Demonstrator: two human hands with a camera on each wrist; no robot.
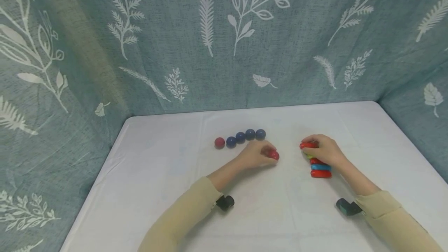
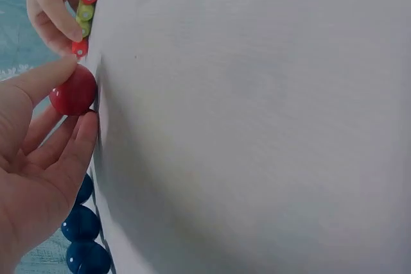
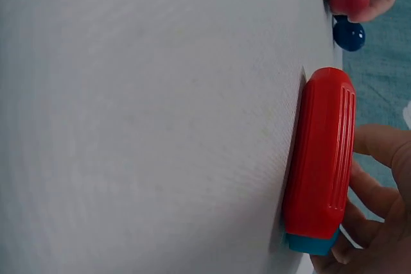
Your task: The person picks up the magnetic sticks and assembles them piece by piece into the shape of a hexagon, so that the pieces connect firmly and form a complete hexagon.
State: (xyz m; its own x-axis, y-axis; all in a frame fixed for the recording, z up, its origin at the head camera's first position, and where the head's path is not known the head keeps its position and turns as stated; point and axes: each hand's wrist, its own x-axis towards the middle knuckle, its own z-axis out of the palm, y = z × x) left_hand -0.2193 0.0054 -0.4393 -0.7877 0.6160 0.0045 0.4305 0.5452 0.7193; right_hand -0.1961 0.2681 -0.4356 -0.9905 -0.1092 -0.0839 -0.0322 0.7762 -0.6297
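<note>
My left hand pinches a glossy red ball between thumb and fingers, low over the white tabletop. In the left wrist view the same ball sits at the fingertips. Behind that hand, several dark blue balls form a curved row with another red ball at its left end. Over on the right, my right hand grips a short red plastic cylinder at the far end of a row of similar pieces. A yellow-green piece is partly hidden under the fingers.
Nearer me, the row continues with a red cylinder, a blue one and a red one. A white cloth covers the table. Patterned teal fabric hangs behind it and along both sides.
</note>
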